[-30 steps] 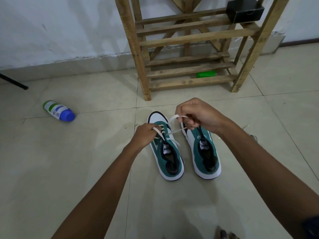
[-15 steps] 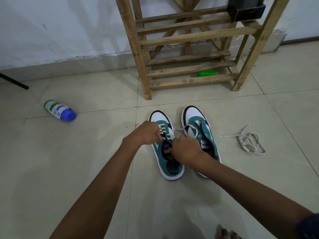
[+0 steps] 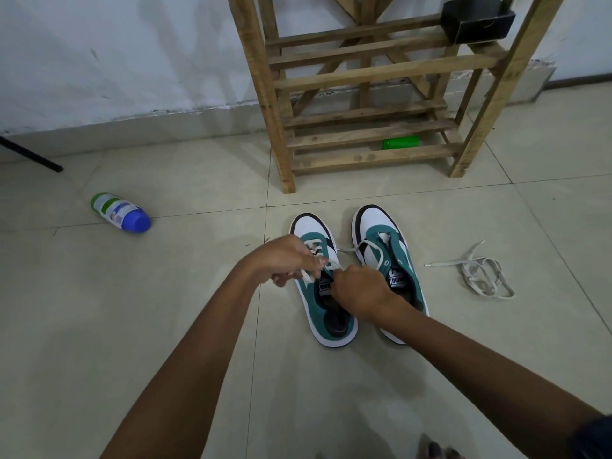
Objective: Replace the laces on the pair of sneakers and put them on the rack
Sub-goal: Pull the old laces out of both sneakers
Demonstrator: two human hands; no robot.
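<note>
While both sneakers stand side by side on the tiled floor (image 3: 165,326) in front of the wooden rack (image 3: 371,74), I see the left hand (image 3: 281,263) pinching a white lace (image 3: 326,263) over the left sneaker (image 3: 318,233). The right hand (image 3: 361,289) is curled over the tongue of this same shoe; it probably holds the other lace end, but its fingers are hidden. The right sneaker (image 3: 377,223) has its lace only loosely threaded. A loose white lace (image 3: 480,276) lies on the floor to the right, a bottle (image 3: 121,212) to the left.

Teal-and-white sneakers (image 3: 384,260) — laces (image 3: 482,274) seemingly off-white
</note>
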